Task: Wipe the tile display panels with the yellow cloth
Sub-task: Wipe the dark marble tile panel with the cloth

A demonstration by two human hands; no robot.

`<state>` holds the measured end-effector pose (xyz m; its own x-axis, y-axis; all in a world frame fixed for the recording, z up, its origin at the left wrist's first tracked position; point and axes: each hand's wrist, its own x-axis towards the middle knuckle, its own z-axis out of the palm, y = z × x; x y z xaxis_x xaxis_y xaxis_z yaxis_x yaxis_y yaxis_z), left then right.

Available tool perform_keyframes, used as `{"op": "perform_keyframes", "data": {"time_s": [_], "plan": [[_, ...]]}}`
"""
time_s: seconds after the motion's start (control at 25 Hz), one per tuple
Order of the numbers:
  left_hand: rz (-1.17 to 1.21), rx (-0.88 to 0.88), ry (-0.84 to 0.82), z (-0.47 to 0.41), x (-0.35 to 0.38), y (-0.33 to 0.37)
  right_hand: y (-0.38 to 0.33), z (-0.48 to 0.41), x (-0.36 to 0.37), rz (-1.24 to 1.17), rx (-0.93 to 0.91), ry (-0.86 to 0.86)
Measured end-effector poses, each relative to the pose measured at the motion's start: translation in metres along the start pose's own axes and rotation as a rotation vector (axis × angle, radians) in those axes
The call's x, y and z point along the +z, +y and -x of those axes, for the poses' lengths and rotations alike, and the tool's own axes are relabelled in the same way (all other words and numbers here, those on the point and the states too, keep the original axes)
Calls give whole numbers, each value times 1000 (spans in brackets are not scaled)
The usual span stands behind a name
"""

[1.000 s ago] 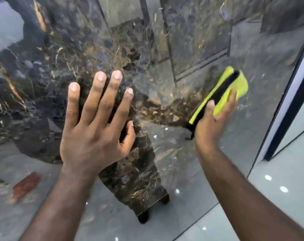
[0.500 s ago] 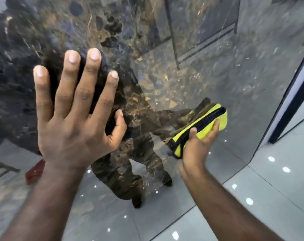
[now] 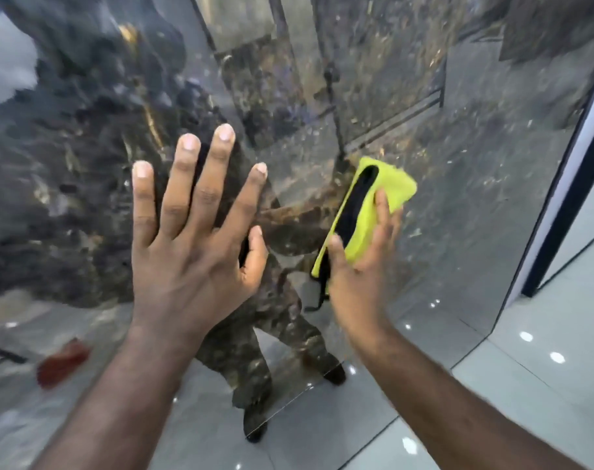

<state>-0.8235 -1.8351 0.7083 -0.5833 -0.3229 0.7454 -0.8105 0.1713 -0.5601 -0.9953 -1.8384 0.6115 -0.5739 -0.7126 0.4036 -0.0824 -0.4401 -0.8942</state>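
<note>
A glossy dark marble-pattern tile panel fills most of the head view and stands upright in front of me. My left hand lies flat against it with fingers spread and straight. To its right, my right hand holds a folded yellow cloth with a black edge between thumb and fingers and presses it onto the panel. The two hands are close together, a short gap apart.
The panel's right edge meets a white and black upright frame. Pale glossy floor tiles spread at the lower right. The panel mirrors my legs and shoes and a reddish object at the lower left.
My right hand first slid the cloth down and left, then up and right, to beside my left hand. My left hand stays flat on the panel.
</note>
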Motion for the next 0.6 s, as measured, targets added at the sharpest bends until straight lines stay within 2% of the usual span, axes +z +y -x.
{"op": "perform_keyframes", "data": {"time_s": [0.08,0.16,0.24,0.32,0.36,0.48,0.52,0.6], "plan": [[7,0,0,14,-8,-17,1,-31,3,19,-115,40],[3,-24,23,30,-16,-38,14,-50,-4,-62,65,139],[7,-38,28,43,-20,-58,6,-15,6,-125,246,192],[15,10,40,53,-20,-68,-20,41,36,-79,156,112],[11,36,48,56,-19,-70,-39,60,52,-35,26,57],[38,51,60,59,-16,-64,-62,30,65,130,-288,-2],[50,56,56,60,-15,-63,-52,8,60,147,-278,37],[52,57,52,59,-13,-66,-42,6,52,47,-74,150]]}}
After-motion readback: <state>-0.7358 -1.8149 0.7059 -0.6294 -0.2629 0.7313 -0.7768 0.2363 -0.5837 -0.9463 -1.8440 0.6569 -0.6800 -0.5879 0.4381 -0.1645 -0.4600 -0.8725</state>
